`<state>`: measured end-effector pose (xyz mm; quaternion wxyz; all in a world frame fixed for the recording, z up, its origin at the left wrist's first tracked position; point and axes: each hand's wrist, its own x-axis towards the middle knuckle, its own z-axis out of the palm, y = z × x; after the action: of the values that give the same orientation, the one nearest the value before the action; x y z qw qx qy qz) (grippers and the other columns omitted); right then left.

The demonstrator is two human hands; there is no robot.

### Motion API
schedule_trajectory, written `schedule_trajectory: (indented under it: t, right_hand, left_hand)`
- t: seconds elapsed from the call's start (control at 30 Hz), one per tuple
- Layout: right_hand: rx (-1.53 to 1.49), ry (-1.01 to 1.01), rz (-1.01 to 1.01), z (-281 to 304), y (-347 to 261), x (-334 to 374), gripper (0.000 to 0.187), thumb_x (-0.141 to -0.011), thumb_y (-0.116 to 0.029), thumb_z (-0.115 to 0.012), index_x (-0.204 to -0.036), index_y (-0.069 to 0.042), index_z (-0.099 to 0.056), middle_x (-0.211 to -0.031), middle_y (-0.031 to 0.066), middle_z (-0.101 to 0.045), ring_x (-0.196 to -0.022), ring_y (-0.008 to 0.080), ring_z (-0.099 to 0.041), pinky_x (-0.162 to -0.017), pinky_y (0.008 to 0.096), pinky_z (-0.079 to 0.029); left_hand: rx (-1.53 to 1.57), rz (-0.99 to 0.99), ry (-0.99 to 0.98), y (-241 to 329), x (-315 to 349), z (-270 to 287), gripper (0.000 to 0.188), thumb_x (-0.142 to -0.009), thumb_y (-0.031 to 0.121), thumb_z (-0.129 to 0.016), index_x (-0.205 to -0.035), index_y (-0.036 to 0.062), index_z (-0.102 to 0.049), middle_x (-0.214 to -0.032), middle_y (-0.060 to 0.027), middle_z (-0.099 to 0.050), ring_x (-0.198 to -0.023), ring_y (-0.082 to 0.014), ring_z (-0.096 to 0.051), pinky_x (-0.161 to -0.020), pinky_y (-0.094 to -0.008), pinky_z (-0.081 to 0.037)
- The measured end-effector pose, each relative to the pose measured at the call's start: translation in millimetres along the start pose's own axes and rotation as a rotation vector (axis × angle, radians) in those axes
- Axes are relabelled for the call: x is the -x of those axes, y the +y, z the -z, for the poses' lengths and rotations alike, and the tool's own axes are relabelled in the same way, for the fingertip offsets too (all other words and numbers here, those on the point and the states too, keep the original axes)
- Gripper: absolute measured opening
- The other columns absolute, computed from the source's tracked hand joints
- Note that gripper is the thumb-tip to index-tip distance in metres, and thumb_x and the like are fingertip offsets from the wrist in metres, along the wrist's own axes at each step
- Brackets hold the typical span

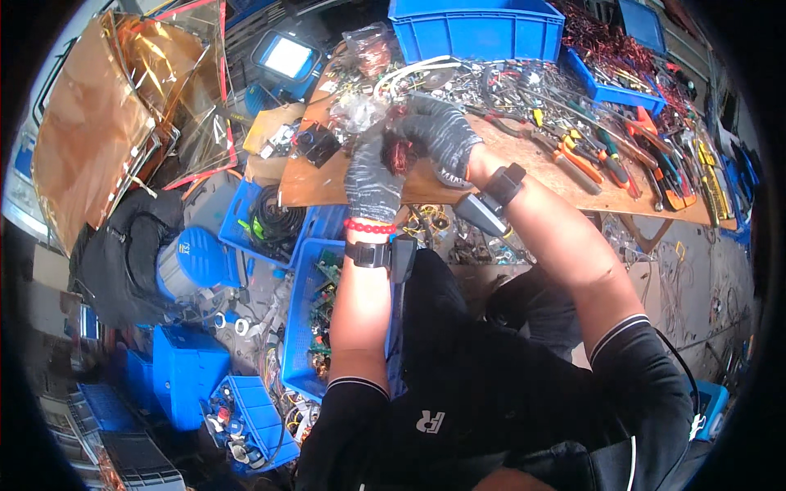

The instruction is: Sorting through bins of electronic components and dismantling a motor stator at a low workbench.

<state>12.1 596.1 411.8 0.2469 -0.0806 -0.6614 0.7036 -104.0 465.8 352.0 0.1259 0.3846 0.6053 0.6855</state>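
Observation:
Both my hands are in grey knit gloves above the left part of the wooden workbench [524,168]. A bundle of dark red, copper-coloured wire [399,155] sits between them. My left hand [373,176] is closed on the bundle's left side. From the right, my right hand [443,137] curls over the same bundle, its fingertips partly hidden. A crumpled clear plastic bag [358,113] lies just beyond my left hand, and a black block-shaped part [317,144] rests left of it.
Pliers [580,164] and other hand tools cover the bench's right side. A large blue crate [476,33] stands at the back amid scrap bits. Below the bench, a blue basket [299,327] holds circuit boards. A lit work lamp [287,57] stands back left.

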Motion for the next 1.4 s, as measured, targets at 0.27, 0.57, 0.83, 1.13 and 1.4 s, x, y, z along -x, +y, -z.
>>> schedule_trajectory:
  t: [0.27,0.57,0.83,1.13,1.4]
  right_hand:
    - [0.468,0.062,0.346,39.6,1.5,3.3,0.035,-0.091,-0.022,-0.078,-0.117,-0.001,-0.067,-0.091,0.0084,-0.071,-0.085,0.0175,-0.066,-0.077,0.0334,-0.054]
    - [0.708,0.543,0.138,142.5,61.0,66.5,0.042,-0.093,-0.024,-0.078,-0.125,0.001,-0.065,-0.116,0.0199,-0.072,-0.106,0.0297,-0.072,-0.093,0.0399,-0.056]
    - [1.03,0.567,0.194,184.2,102.2,105.5,0.04,-0.091,-0.024,-0.076,-0.124,-0.004,-0.068,-0.114,0.0206,-0.071,-0.103,0.0383,-0.069,-0.092,0.0467,-0.055]
    - [1.165,0.536,0.331,182.7,105.3,108.1,0.034,-0.091,-0.026,-0.074,-0.117,-0.006,-0.07,-0.11,0.0202,-0.069,-0.103,0.0419,-0.066,-0.091,0.0508,-0.053]
    - [1.118,0.565,0.312,184.3,108.0,109.9,0.032,-0.091,-0.028,-0.073,-0.113,-0.006,-0.071,-0.11,0.0213,-0.068,-0.102,0.043,-0.066,-0.091,0.0513,-0.053]
  left_hand:
    - [0.14,0.16,0.108,9.0,-10.0,0.0,0.023,-0.099,0.013,-0.073,-0.12,0.0039,-0.072,-0.093,-0.0017,-0.07,-0.075,-0.0089,-0.059,-0.065,-0.0263,-0.049]
    - [-0.719,0.102,-0.014,-48.7,-57.6,34.0,0.044,-0.094,0.033,-0.077,-0.122,-0.001,-0.073,-0.111,-0.0224,-0.075,-0.099,-0.0326,-0.07,-0.093,-0.0427,-0.053]
    - [-1.411,-0.096,-0.181,-62.0,-31.8,7.3,0.098,-0.074,0.05,-0.089,-0.15,0.0017,-0.051,-0.147,-0.0275,-0.056,-0.131,-0.0433,-0.059,-0.112,-0.0477,-0.049]
    - [-1.503,0.217,-0.304,-62.0,-58.5,-2.2,0.066,-0.086,0.042,-0.071,-0.141,0.0082,-0.059,-0.122,-0.0286,-0.071,-0.111,-0.0407,-0.071,-0.097,-0.051,-0.057]
    - [-1.213,0.063,-0.082,-37.1,-79.9,43.8,0.057,-0.09,0.033,-0.073,-0.139,0.0043,-0.064,-0.12,-0.0264,-0.073,-0.109,-0.0444,-0.07,-0.096,-0.0487,-0.053]
